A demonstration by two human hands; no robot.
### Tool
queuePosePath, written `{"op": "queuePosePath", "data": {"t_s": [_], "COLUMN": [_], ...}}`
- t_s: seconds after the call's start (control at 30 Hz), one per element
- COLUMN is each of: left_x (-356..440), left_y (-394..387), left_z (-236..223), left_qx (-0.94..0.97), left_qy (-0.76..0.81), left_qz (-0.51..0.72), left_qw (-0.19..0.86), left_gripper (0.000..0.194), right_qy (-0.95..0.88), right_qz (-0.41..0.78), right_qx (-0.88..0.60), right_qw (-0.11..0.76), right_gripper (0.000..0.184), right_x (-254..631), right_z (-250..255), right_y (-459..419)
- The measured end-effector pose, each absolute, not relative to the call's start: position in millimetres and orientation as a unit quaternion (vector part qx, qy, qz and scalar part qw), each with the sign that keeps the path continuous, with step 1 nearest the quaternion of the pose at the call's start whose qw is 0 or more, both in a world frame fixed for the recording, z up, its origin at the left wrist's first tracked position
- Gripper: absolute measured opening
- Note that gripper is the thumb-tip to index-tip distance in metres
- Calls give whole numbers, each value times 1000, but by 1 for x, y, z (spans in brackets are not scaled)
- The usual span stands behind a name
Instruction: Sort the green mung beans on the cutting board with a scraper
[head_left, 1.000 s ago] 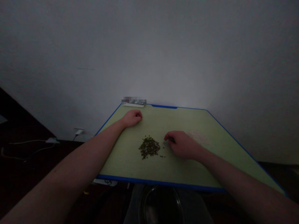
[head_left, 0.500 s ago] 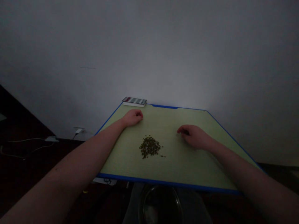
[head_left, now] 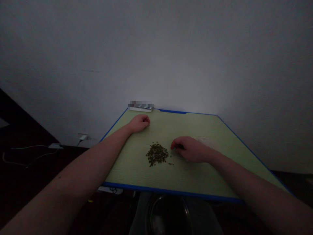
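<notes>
A loose pile of small brown-green grains [head_left: 156,154] lies on a pale green tabletop [head_left: 137,173], with a few strays at its right side. My right hand [head_left: 187,148] is just right of the pile, its thumb and fingers curled into a pinch. Something faint and pale shows by its fingertips, too blurred to name. Beyond the pile, on the left, my left hand [head_left: 140,123] rests on the tabletop with its fingers curled in, and nothing shows in it.
A box-like item [head_left: 141,109] sits at the table's far left corner, against the wall. Blue edging [head_left: 171,192] runs round the table. Below its near edge a round glass-rimmed vessel [head_left: 188,215] stands at my lap. Cables and a white plug [head_left: 83,137] are at left.
My right hand has moved left and slightly toward me, up to the pile's right edge. My left hand and the pile look the same.
</notes>
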State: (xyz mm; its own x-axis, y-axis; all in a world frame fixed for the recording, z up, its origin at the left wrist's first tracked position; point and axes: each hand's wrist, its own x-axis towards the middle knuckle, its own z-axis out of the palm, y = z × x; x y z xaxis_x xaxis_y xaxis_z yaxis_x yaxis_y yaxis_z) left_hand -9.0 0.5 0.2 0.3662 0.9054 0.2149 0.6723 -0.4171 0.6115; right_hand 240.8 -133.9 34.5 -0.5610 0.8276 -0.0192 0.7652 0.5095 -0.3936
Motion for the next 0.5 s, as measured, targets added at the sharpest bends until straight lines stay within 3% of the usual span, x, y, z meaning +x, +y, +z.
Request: {"op": "queuePosePath", "data": {"t_s": [0.5], "left_x": [-9], "left_y": [0], "left_z": [0], "left_qx": [797], "left_qy": [499], "left_qz": [269], "left_qw": [211], "left_gripper": [14], "right_qy": [-800], "right_qz": [115], "right_qx": [-581], "right_qw": [98], "right_gripper": [29], "right_x": [250], "right_z": [28], "right_y": [-131]}}
